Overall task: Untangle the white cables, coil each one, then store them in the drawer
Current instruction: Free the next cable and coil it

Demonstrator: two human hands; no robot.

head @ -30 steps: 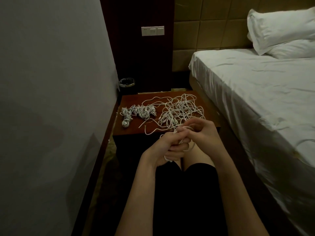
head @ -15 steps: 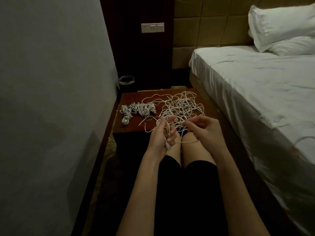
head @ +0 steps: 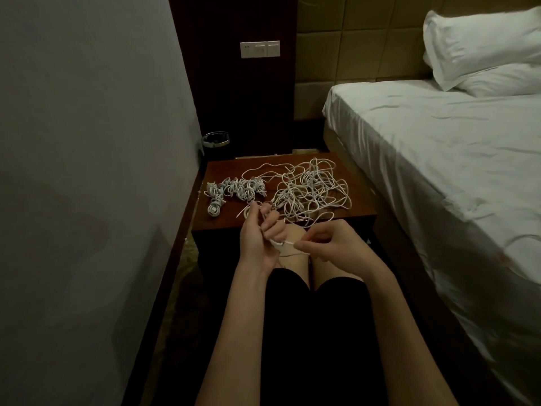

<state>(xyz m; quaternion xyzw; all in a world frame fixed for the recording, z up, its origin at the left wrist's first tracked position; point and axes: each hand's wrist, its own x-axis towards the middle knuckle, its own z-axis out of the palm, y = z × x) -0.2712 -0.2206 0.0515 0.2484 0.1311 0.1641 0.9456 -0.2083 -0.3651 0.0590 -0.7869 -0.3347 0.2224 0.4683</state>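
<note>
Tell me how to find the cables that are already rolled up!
Look at the brown bedside table between the wall and the bed. The rolled-up cables sit in a row on its left side, as small tight bundles, unlike the big loose tangle spread out to their right.

We see a nightstand (head: 360,206) of reddish-brown wood with a smooth, slightly glossy top. The cables (head: 310,191) look like smooth white plastic. The sheet (head: 439,159) is white cloth, creased and matt. The bin (head: 216,139) has a shiny metal rim.
</note>
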